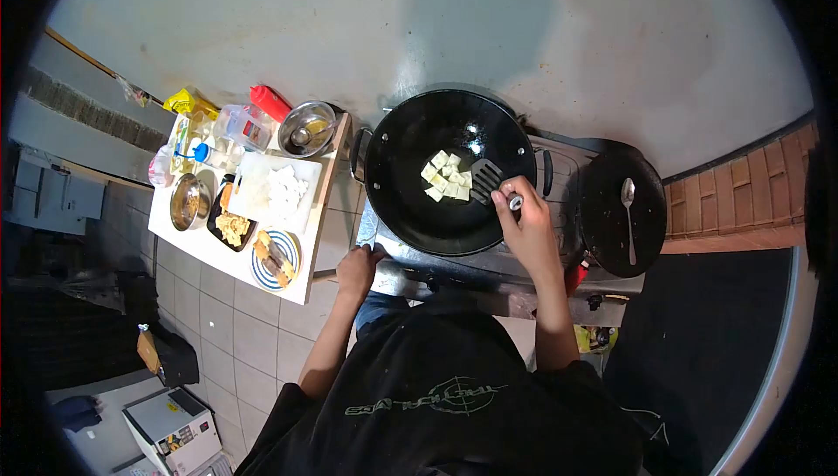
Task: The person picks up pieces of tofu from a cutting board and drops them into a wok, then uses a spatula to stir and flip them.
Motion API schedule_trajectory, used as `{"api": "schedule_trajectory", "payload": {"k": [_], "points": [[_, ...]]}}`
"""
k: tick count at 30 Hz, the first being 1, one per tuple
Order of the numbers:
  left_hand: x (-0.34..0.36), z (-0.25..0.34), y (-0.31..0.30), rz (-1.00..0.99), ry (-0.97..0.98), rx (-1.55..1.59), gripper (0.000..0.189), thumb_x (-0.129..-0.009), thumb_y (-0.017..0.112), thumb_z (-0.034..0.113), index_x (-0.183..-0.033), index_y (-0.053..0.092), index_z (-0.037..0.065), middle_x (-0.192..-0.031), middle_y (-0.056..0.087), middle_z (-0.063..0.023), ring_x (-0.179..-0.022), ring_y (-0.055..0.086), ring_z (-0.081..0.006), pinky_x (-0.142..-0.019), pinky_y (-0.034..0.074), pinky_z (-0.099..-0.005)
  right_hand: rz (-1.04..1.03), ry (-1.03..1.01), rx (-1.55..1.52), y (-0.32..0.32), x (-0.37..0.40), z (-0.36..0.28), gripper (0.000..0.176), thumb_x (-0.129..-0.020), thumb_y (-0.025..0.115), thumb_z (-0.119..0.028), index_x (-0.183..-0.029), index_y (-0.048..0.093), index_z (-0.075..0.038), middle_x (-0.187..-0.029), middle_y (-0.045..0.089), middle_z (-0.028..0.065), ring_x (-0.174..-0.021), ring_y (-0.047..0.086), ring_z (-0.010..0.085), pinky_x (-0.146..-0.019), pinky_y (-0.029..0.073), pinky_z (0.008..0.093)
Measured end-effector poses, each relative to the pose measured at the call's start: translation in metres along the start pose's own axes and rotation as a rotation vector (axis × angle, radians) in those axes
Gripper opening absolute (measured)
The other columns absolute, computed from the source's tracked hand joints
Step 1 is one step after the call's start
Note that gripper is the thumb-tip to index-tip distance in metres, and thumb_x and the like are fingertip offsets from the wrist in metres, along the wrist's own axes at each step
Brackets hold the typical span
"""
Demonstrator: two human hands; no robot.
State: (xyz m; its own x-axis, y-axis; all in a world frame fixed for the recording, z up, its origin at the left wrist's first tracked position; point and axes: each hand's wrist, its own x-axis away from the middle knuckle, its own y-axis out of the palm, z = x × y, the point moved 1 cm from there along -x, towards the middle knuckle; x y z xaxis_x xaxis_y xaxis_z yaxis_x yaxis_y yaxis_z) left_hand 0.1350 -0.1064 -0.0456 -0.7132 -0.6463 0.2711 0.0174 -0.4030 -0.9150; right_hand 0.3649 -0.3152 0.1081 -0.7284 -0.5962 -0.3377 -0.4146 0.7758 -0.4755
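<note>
A black two-handled wok (410, 214) sits on the stove (397, 253), with several pale, square-cut cubes (448, 177) gathered in its middle. My right hand (526, 218) is closed round the handle of a slotted spatula (485, 177), whose black head is inside the wok beside the cubes. At the stove's front left corner, my left hand (356, 272) has its fingers curled near the metal edge. What those fingers hold, if anything, is hidden.
Right of the wok, a spoon (629, 214) lies on a black pan (602, 201). On the left, a white table (301, 288) carries a cutting board (249, 183), a metal bowl with a ladle (307, 127), a striped plate (260, 273), a red bottle (270, 102) and a plastic jug (240, 127).
</note>
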Motion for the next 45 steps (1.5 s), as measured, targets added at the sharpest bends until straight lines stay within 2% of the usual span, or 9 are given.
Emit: {"api": "schedule_trajectory", "payload": {"k": [2, 6, 14, 21, 24, 27, 34, 36, 45], "points": [[0.0, 0.004, -0.001, -0.049, -0.065, -0.079, 0.033, -0.093, 0.058, 0.039, -0.097, 0.066, 0.007, -0.094, 0.067, -0.0171, -0.087, 0.067, -0.0385, -0.074, 0.052, -0.0497, -0.037, 0.053, -0.017, -0.001, -0.007, 0.006, 0.02, -0.094, 0.063, -0.016, -0.092, 0.05, -0.001, -0.081, 0.057, 0.0159, -0.063, 0.057, 0.03, -0.059, 0.046, 0.037], [-0.003, 0.001, 0.009, -0.006, -0.084, -0.057, 0.038, -0.091, 0.061, 0.042, -0.096, 0.065, 0.004, -0.093, 0.068, -0.018, -0.087, 0.067, -0.0384, -0.072, 0.053, -0.05, -0.045, 0.042, 0.001, -0.006, -0.024, 0.002, 0.022, -0.096, 0.06, -0.02, -0.091, 0.051, -0.001, -0.079, 0.059, 0.0176, -0.061, 0.057, 0.0312, -0.061, 0.045, 0.0407], [-0.007, -0.004, 0.007, -0.056, -0.072, -0.079, 0.037, -0.09, 0.061, 0.043, -0.095, 0.066, 0.006, -0.096, 0.068, -0.0161, -0.091, 0.067, -0.0375, -0.075, 0.053, -0.0496, -0.132, 0.249, 0.049, -0.017, -0.035, -0.009, 0.023, -0.096, 0.06, -0.022, -0.089, 0.052, -0.002, -0.07, 0.056, 0.0165, -0.055, 0.052, 0.0294, -0.055, 0.041, 0.0394], [-0.01, -0.004, 0.001, -0.137, -0.069, -0.1, 0.034, -0.092, 0.057, 0.041, -0.101, 0.067, 0.009, -0.095, 0.068, -0.0185, -0.092, 0.067, -0.038, -0.075, 0.052, -0.0506, 0.008, 0.214, -0.164, 0.007, -0.023, 0.019, 0.021, -0.096, 0.059, -0.018, -0.086, 0.052, -0.002, -0.059, 0.044, 0.0077, -0.051, 0.04, 0.0135, -0.051, 0.035, 0.0333], [-0.007, -0.001, 0.001, -0.118, -0.079, -0.096, 0.035, -0.092, 0.056, 0.041, -0.1, 0.066, 0.008, -0.096, 0.068, -0.0185, -0.094, 0.066, -0.0381, -0.077, 0.052, -0.051, 0.011, 0.353, -0.268, 0.008, -0.015, 0.017, 0.027, -0.097, 0.061, -0.02, -0.08, 0.052, -0.002, -0.057, 0.038, 0.0003, -0.054, 0.034, 0.0054, -0.049, 0.03, 0.0282], [-0.007, -0.002, 0.003, -0.084, -0.069, -0.061, 0.039, -0.09, 0.061, 0.044, -0.093, 0.066, 0.006, -0.093, 0.069, -0.0178, -0.089, 0.067, -0.0372, -0.074, 0.053, -0.0495, -0.034, 0.345, -0.218, 0.007, -0.007, 0.025, 0.03, -0.098, 0.06, -0.024, -0.077, 0.052, -0.005, -0.058, 0.047, -0.0042, -0.051, 0.046, 0.0036, -0.048, 0.036, 0.0232], [-0.006, -0.005, 0.008, -0.057, -0.066, -0.054, 0.039, -0.09, 0.061, 0.043, -0.094, 0.065, 0.005, -0.095, 0.069, -0.0183, -0.091, 0.067, -0.0378, -0.074, 0.053, -0.05, 0.001, 0.257, -0.181, 0.017, 0.005, 0.024, 0.031, -0.098, 0.06, -0.025, -0.077, 0.055, -0.003, -0.059, 0.049, -0.0029, -0.051, 0.049, 0.0047, -0.049, 0.037, 0.0227], [-0.006, -0.005, 0.006, -0.065, -0.064, -0.066, 0.039, -0.09, 0.062, 0.043, -0.094, 0.065, 0.005, -0.095, 0.069, -0.0184, -0.091, 0.067, -0.0378, -0.074, 0.053, -0.0501, -0.021, 0.308, -0.222, 0.017, 0.006, 0.018, 0.024, -0.095, 0.061, -0.015, -0.081, 0.053, 0.003, -0.068, 0.049, 0.0121, -0.06, 0.046, 0.0153, -0.058, 0.04, 0.031], [-0.007, -0.008, 0.01, -0.058, -0.056, -0.04, 0.039, -0.09, 0.062, 0.043, -0.096, 0.064, 0.005, -0.093, 0.069, -0.0187, -0.09, 0.067, -0.0381, -0.075, 0.052, -0.0506, -0.011, 0.101, -0.327, 0.015, 0.023, 0.016, 0.015, -0.095, 0.057, -0.006, -0.085, 0.052, 0.005, -0.082, 0.055, 0.0112, -0.072, 0.055, 0.0204, -0.067, 0.045, 0.0292]]}}
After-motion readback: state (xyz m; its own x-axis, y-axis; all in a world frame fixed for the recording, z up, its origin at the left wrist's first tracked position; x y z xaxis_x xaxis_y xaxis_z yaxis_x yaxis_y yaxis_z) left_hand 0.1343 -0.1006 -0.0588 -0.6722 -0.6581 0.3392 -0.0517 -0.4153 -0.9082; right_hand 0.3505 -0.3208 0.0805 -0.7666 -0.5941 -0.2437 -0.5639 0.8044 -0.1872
